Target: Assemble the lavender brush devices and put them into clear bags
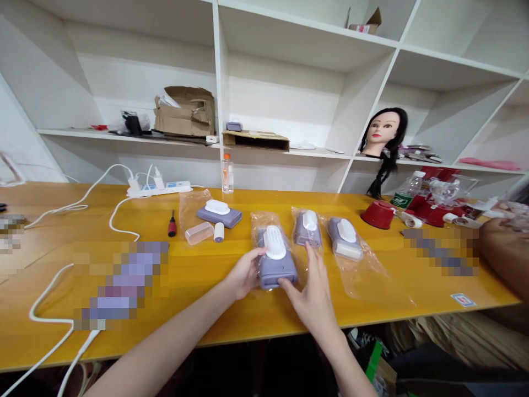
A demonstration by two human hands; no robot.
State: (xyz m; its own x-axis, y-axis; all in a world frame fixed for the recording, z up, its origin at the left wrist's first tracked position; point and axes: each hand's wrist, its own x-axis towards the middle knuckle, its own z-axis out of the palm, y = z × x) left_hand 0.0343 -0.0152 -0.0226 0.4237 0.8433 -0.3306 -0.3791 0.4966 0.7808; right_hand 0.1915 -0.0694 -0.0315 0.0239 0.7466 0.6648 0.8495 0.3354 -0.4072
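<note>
Four lavender devices with white tops lie on a yellow table (264,322), and both hands are on the nearest device (279,270), which sits in a clear bag (259,220) near the table's near edge. The left hand (246,273) grasps its left side, curled over the plastic. The right hand (312,292) presses at its lower right corner, with the fingers (309,259) extended upward beside it, so the device is held between the two hands. Just beyond, a second device (308,229) and a third device (345,237) lie in their own bags, and a fourth device (217,216) rests on a bag further left. Beside it are a clear box (199,233), a white roll (219,232) and a red-handled screwdriver (172,223). A power strip (159,189) with white cords sits at the far edge, next to a bottle (227,179). To the right stands a red cup (378,214), and a co-worker's forearm (500,259) enters at the right edge. White shelves (264,69) behind hold a cardboard box (185,113) and a mannequin head (382,132).
</note>
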